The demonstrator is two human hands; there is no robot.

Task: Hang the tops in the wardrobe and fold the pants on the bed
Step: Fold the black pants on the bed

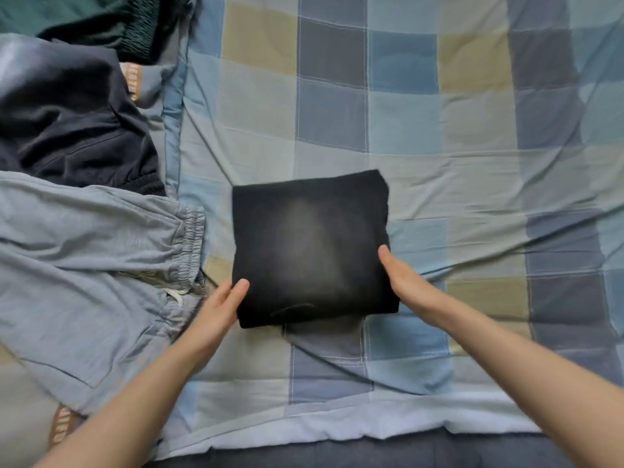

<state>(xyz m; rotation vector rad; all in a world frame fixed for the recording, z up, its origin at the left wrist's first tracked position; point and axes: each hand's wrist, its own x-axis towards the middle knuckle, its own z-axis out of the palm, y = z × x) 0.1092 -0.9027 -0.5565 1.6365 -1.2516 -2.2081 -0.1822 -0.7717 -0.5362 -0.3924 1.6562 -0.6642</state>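
Our two bare forearms reach in from the near edge of the bed (pixel 439 96), one from each near corner, and between them we hold the folded black pants (pixel 310 248).

On the left side of the bed lie loose clothes: light grey-blue pants (pixel 84 265) with an elastic waistband and a white drawstring, spread out toward the near left corner; beyond them a dark navy garment (pixel 67 130), crumpled; and at the far left corner a dark green garment (pixel 118 21) with a ribbed band.

Our left hand (pixel 219 309) rests against the near left corner of the black pants, thumb on top of the cloth, fingers tucked beneath where we cannot see them. That grip looks clamped lightly on the bundle's edge.

The black pants are folded into a nearly square packet, lying around the middle of the checked bedspread, a little toward the near edge. Its sides are so close in length that we cannot tell a long axis; the whole packet is turned slightly clockwise.

Our right hand (pixel 401 278) lies flat along the packet's right edge, fingers straight and together, pressing the side.
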